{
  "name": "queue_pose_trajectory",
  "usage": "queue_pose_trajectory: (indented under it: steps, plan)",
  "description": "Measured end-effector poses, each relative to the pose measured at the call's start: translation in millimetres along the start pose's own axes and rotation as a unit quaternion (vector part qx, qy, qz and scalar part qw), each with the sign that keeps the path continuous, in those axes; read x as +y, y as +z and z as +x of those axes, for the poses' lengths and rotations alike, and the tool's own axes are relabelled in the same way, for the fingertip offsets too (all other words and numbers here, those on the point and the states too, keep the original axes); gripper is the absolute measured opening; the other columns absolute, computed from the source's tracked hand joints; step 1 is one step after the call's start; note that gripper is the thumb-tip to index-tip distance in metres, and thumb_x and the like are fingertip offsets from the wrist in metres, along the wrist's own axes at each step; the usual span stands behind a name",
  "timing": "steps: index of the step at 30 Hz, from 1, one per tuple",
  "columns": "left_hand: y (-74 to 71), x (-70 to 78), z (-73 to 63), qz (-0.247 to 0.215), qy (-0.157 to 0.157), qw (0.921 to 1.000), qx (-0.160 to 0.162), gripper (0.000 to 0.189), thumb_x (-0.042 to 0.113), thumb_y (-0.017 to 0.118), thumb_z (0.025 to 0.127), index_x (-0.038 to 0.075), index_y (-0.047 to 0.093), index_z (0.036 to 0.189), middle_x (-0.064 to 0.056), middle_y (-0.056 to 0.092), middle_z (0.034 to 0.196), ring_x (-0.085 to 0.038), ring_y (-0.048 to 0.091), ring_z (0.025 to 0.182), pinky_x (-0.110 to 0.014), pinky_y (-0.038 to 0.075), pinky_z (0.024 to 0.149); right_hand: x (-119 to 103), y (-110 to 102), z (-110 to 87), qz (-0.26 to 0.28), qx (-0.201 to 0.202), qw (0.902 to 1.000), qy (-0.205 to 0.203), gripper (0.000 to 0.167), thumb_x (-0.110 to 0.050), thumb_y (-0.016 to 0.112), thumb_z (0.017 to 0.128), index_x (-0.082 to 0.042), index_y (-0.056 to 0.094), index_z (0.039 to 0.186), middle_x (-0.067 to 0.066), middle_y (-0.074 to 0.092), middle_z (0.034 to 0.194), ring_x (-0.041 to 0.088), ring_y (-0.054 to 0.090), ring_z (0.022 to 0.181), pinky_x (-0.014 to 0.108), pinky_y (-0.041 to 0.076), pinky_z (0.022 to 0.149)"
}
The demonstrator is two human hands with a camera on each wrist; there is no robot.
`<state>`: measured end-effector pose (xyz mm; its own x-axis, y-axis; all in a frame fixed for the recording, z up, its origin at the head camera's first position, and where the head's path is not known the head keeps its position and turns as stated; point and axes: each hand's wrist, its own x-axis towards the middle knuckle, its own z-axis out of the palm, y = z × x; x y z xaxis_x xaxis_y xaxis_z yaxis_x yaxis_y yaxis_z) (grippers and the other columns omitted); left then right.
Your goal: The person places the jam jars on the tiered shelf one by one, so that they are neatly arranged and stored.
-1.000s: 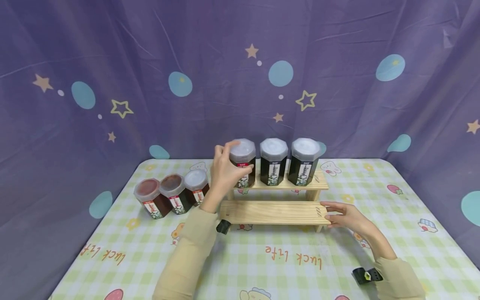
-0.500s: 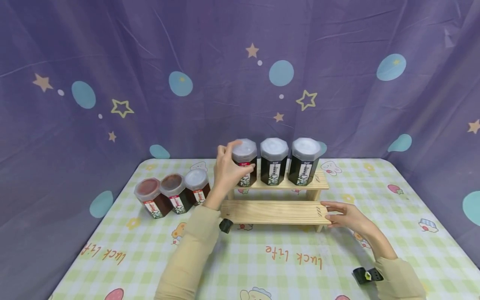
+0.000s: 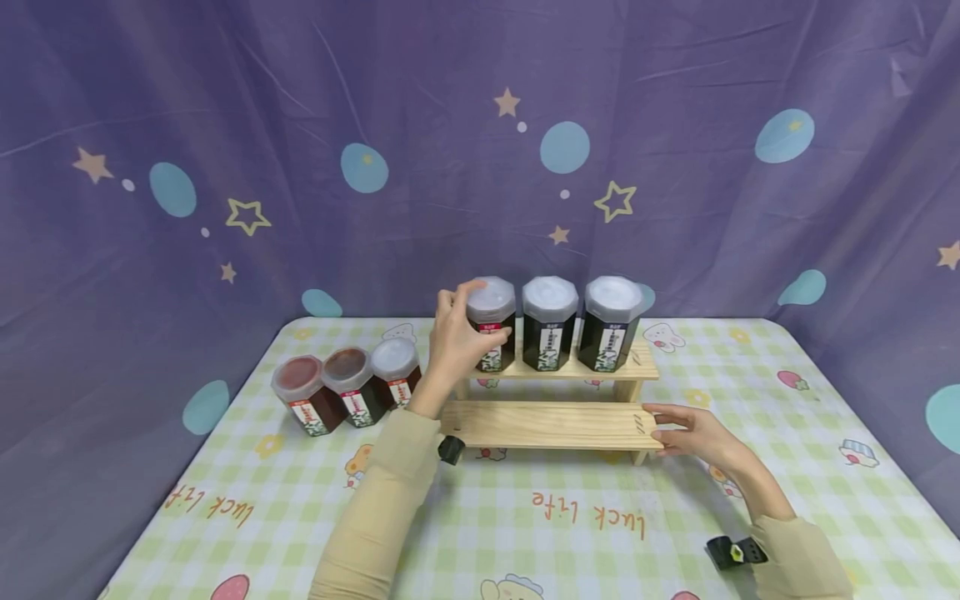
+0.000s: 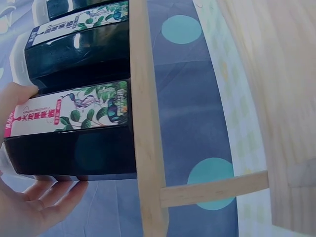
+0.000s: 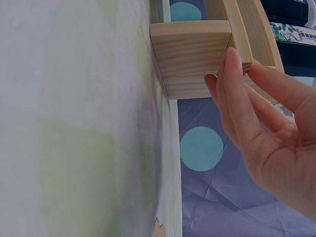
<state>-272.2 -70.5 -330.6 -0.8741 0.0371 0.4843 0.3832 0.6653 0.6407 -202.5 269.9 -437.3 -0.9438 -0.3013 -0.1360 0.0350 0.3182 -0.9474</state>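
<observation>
My left hand (image 3: 456, 342) grips a dark octagonal jar (image 3: 495, 346) with a pale lid and a pink-topped label. Its thumb is on the near side and its fingers reach round the far side, as the left wrist view shows at the hand (image 4: 29, 207). The jar stands upright at the left end of the upper board of a two-step wooden rack (image 3: 547, 423). Two more dark jars, a middle one (image 3: 550, 333) and a right one (image 3: 607, 333), stand beside it. My right hand (image 3: 693, 433) holds the right end of the lower board between thumb and fingers.
To the left on the checked tablecloth (image 3: 525, 550) stand three jars: a reddish one (image 3: 303, 396), a brown-lidded one (image 3: 352, 387) and a white-lidded one (image 3: 395, 371), partly behind my left arm. A purple curtain (image 3: 450, 125) hangs behind the table.
My left hand and the gripped jar have shifted slightly right, closer to the middle jar. The right hand stays at the rack's end.
</observation>
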Motion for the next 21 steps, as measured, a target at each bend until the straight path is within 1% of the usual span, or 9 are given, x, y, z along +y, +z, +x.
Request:
queue_pose_trajectory:
  steps: [9,15,18,21]
  plan:
    - [-4.7,2.8,-1.7,0.008,-0.005,0.9998,-0.018,0.071,0.036,0.077,0.065,0.023,0.042,0.126,-0.014,0.04,0.104,-0.027,0.051,0.083,-0.039,0.046,0.064,0.8,-0.4,0.1,-0.001,0.0,1.0,-0.002,0.056,-0.014,0.059,0.085,0.007,0.035,0.131,0.036,0.037,0.123,0.023,0.061,0.087,0.036,0.051,0.072]
    - [-5.6,2.1,-2.7,0.011,0.005,0.9998,-0.016,0.073,0.038,0.076,0.065,0.022,0.042,0.127,-0.015,0.042,0.106,-0.027,0.052,0.082,-0.038,0.046,0.063,0.3,-0.7,-0.1,0.001,0.0,1.0,-0.001,0.056,-0.013,0.058,0.085,0.007,0.034,0.131,0.036,0.037,0.123,0.022,0.061,0.086,0.036,0.051,0.072]
    - [-6.0,1.0,-3.7,0.004,0.012,0.9998,-0.017,0.072,0.037,0.075,0.066,0.022,0.042,0.128,-0.016,0.042,0.108,-0.028,0.052,0.082,-0.039,0.046,0.064,0.4,-0.7,0.0,0.002,0.0,1.0,-0.002,0.056,-0.013,0.058,0.085,0.007,0.034,0.132,0.037,0.036,0.123,0.023,0.061,0.086,0.036,0.051,0.072]
    - [-6.9,0.5,-5.3,-0.012,0.016,0.9997,-0.016,0.069,0.035,0.074,0.068,0.022,0.043,0.128,-0.017,0.042,0.111,-0.029,0.053,0.083,-0.04,0.046,0.066,0.9,-0.5,0.3,0.003,-0.001,1.0,-0.002,0.056,-0.013,0.058,0.085,0.007,0.034,0.132,0.037,0.036,0.123,0.023,0.061,0.086,0.036,0.051,0.072]
